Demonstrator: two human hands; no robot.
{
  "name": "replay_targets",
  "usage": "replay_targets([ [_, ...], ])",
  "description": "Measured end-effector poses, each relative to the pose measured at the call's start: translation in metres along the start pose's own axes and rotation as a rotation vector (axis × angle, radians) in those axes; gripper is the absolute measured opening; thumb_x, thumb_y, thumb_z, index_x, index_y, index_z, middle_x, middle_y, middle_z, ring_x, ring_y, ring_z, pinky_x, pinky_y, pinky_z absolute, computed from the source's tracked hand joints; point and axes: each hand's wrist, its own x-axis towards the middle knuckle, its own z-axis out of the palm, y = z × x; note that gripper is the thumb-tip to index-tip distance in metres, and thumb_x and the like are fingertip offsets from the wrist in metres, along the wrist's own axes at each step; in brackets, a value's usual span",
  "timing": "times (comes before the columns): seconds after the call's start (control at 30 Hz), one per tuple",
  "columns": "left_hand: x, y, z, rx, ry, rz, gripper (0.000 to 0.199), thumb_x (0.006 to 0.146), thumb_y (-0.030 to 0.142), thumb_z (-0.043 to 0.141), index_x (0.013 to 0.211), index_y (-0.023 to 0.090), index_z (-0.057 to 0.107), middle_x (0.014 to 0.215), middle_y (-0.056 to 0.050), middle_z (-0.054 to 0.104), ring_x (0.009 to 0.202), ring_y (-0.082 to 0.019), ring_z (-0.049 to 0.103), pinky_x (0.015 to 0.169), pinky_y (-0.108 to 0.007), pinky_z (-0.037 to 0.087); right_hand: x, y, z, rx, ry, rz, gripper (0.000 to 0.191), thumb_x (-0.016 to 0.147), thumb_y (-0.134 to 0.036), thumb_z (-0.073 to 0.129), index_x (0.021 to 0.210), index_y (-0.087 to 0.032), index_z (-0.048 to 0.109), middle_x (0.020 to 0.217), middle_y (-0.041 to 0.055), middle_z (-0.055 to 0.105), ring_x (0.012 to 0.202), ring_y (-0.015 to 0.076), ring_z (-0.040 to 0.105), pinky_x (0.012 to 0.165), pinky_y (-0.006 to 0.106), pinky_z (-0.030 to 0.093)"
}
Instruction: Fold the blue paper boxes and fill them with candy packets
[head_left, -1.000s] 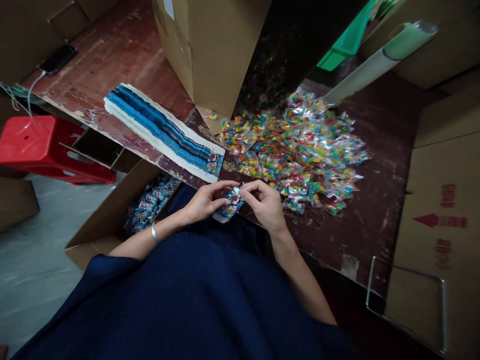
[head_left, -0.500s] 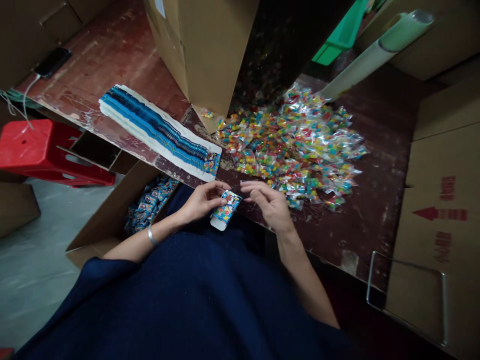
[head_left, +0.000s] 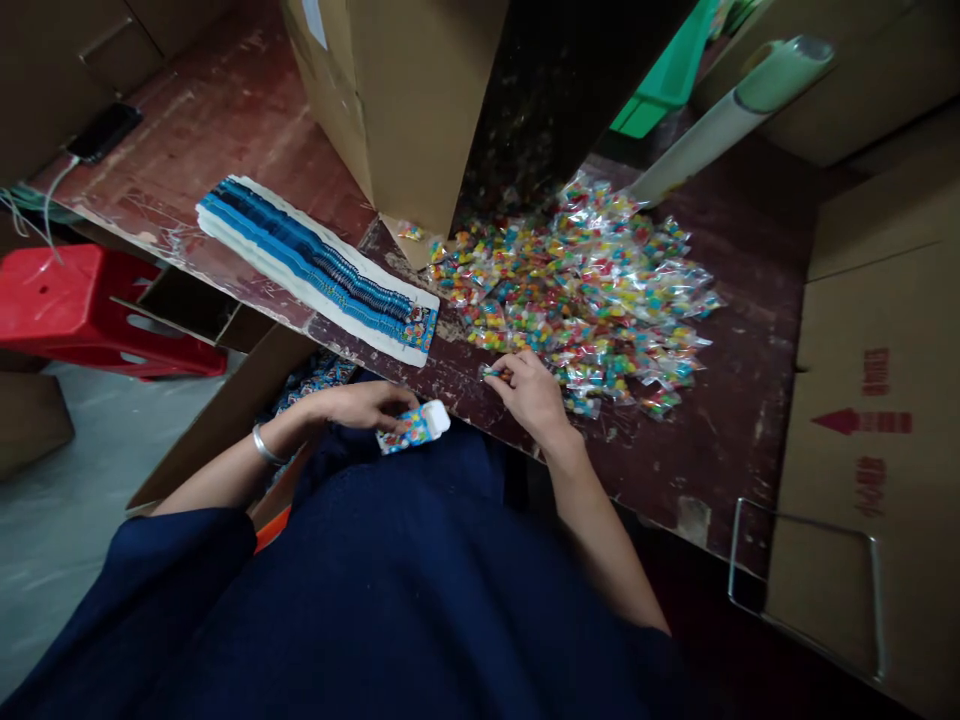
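My left hand (head_left: 367,408) grips a small printed carton (head_left: 417,428) in front of my dark blue clothing. The carton's white end is open and faces right, towards the other hand. Over the table's near edge, my right hand (head_left: 531,398) is closed, pinching a small candy bag that is mostly hidden by the fingers; a few coloured bits show at the fingertips. Just beyond that hand lies a wide heap of clear candy bags (head_left: 592,290) filled with colourful sweets. A long fanned row of flat printed cartons (head_left: 315,265) lies on the table to the left.
A tall cardboard box (head_left: 420,100) stands behind the heap. Below the table edge at left, an open carton (head_left: 202,430) holds many small printed boxes. A red stool (head_left: 60,295) is further left. At right are a pale tube (head_left: 720,130) and a large cardboard box (head_left: 862,350).
My left hand has moved left and turned the carton, so its open end now points right instead of down. The right hand's fingers have closed on a candy bag near the heap.
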Motion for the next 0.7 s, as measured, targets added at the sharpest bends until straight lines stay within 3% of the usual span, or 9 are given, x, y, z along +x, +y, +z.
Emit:
replay_targets([
  [0.07, 0.007, 0.002, 0.007, -0.025, 0.18, 0.018, 0.026, 0.093, 0.037, 0.068, 0.107, 0.015, 0.068, 0.095, -0.006, 0.074, 0.084, -0.019, 0.067, 0.077, -0.029, 0.051, -0.001, -0.003, -0.006, 0.16, 0.01, -0.016, 0.022, 0.094, -0.044, 0.069, 0.088, -0.023, 0.072, 0.093, 0.0057, 0.067, 0.07, 0.0198, 0.065, 0.071, 0.037, 0.056],
  [0.17, 0.019, 0.004, 0.021, -0.052, 0.333, 0.041, 0.036, 0.096, 0.039, 0.063, 0.12, 0.012, 0.065, 0.101, -0.01, 0.076, 0.085, -0.021, 0.07, 0.08, -0.033, 0.052, -0.007, -0.015, -0.019, 0.381, -0.032, 0.007, 0.023, 0.097, -0.046, 0.065, 0.101, -0.025, 0.072, 0.085, 0.0017, 0.069, 0.062, 0.0176, 0.065, 0.063, 0.033, 0.055],
  [0.37, 0.034, 0.015, 0.037, 0.155, 0.493, 0.058, 0.043, 0.095, 0.031, 0.066, 0.133, 0.012, 0.063, 0.119, -0.014, 0.075, 0.101, -0.026, 0.07, 0.09, -0.038, 0.051, -0.01, -0.046, -0.045, 0.216, -0.059, -0.254, 0.024, 0.103, -0.035, 0.056, 0.11, -0.028, 0.078, 0.1, 0.0068, 0.072, 0.089, 0.0222, 0.071, 0.08, 0.036, 0.058],
  [0.47, 0.038, 0.019, 0.039, 0.145, 0.532, 0.088, 0.038, 0.094, 0.03, 0.068, 0.128, 0.015, 0.067, 0.113, -0.011, 0.077, 0.098, -0.024, 0.071, 0.089, -0.037, 0.053, -0.008, -0.056, -0.042, 0.259, -0.082, -0.236, 0.021, 0.1, -0.032, 0.062, 0.117, -0.026, 0.073, 0.098, 0.0056, 0.076, 0.084, 0.0209, 0.073, 0.075, 0.034, 0.059],
  [0.57, 0.044, 0.02, 0.045, 0.022, 0.598, 0.133, 0.033, 0.091, 0.026, 0.071, 0.122, 0.016, 0.068, 0.109, -0.009, 0.076, 0.094, -0.021, 0.07, 0.087, -0.035, 0.055, -0.008, -0.064, -0.035, 0.324, 0.025, -0.132, 0.014, 0.094, -0.036, 0.073, 0.102, -0.024, 0.073, 0.084, 0.0026, 0.076, 0.072, 0.0195, 0.072, 0.067, 0.032, 0.058],
  [0.63, 0.048, 0.02, 0.05, -0.133, 0.668, 0.188, 0.039, 0.088, 0.024, 0.074, 0.125, 0.017, 0.065, 0.113, -0.01, 0.074, 0.096, -0.02, 0.069, 0.085, -0.034, 0.057, -0.008, -0.068, -0.031, 0.315, 0.156, -0.132, 0.015, 0.096, -0.037, 0.071, 0.088, -0.024, 0.073, 0.088, 0.0047, 0.079, 0.081, 0.0219, 0.074, 0.076, 0.036, 0.06],
  [0.7, 0.05, 0.019, 0.054, -0.281, 0.728, 0.254, 0.051, 0.086, 0.025, 0.078, 0.133, 0.019, 0.059, 0.118, -0.01, 0.071, 0.099, -0.02, 0.069, 0.085, -0.032, 0.058, -0.009, -0.069, -0.03, 0.292, 0.244, -0.19, 0.021, 0.098, -0.037, 0.067, 0.082, -0.024, 0.075, 0.104, 0.0082, 0.08, 0.1, 0.0264, 0.074, 0.093, 0.045, 0.059],
])
